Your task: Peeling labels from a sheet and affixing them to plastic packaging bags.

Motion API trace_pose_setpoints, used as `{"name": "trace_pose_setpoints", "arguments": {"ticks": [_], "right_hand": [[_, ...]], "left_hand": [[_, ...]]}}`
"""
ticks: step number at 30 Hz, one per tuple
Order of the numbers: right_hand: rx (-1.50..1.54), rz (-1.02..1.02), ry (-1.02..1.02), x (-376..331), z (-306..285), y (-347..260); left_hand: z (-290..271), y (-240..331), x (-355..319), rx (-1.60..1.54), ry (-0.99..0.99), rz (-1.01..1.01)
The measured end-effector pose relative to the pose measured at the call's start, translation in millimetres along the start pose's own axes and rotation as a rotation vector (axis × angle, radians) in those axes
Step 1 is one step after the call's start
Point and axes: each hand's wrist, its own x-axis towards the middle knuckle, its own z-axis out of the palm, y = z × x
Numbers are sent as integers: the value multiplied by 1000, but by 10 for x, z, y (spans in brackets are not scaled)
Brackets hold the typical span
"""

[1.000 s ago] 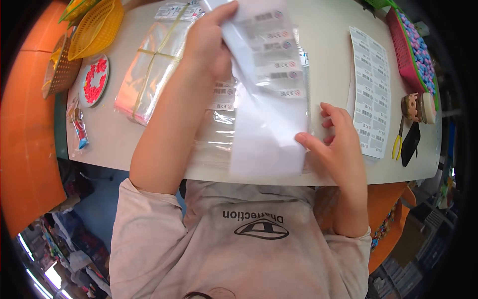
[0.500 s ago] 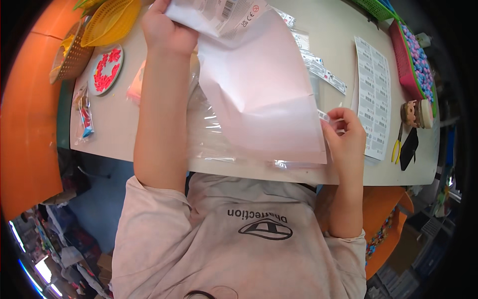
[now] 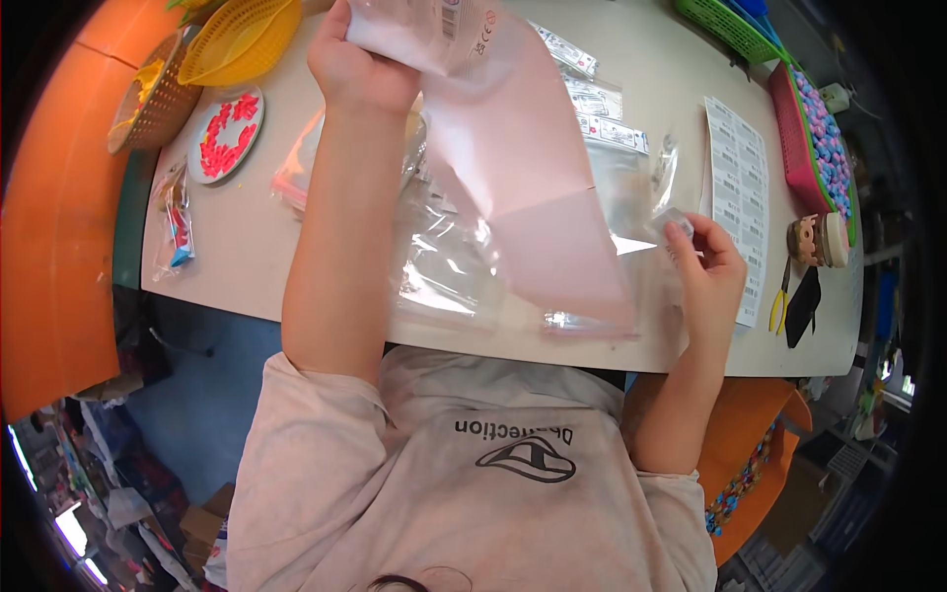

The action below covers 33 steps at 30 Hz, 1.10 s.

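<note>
My left hand (image 3: 370,74) is closed on the upper left corner of a large curled sticker sheet (image 3: 538,197). Its pale, pinkish blank side hangs across the middle of the table, with a printed corner folded over near my fingers. At the right, my right hand (image 3: 712,264) pinches a small whitish label (image 3: 673,223) between thumb and forefinger. Clear plastic bags (image 3: 439,261) lie beneath the sheet, and several others with white printed headers (image 3: 612,132) lie behind it. A shiny strip of clear plastic (image 3: 667,168) shows just beyond my right fingertips.
Another printed label sheet (image 3: 738,187) lies right of my right hand. Farther right are a pink basket of blue and purple pieces (image 3: 819,138), a jar (image 3: 821,242), yellow-handled pliers (image 3: 779,308) and a black object (image 3: 805,308). At left stand a plate of red pieces (image 3: 253,103) and yellow baskets (image 3: 242,44).
The sticker sheet has swung and curled narrower, uncovering more of the clear bags. My right hand has moved slightly right, away from the sheet's edge, with the small label in its fingers.
</note>
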Motion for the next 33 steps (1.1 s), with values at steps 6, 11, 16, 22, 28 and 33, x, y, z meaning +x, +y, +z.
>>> {"name": "trace_pose_setpoints", "arguments": {"ticks": [6, 11, 16, 22, 28, 33], "right_hand": [[-113, -391, -217, -9, 588, -511], [-482, -561, -310, -134, 1282, -538], [-942, -725, -349, -194, 1629, -215], [-892, -584, -412, -92, 1668, -342], [75, -15, -557, 315, 802, -345], [91, -57, -501, 740, 148, -438]], "left_hand": [[-241, 185, 150, -58, -82, 11], [-178, 363, 60, -288, -194, -90], [154, 696, -183, -128, -101, -3], [644, 191, -512, 203, -333, -156], [126, -788, -658, 597, 88, -377], [-136, -924, -706, 823, -49, -343]]}}
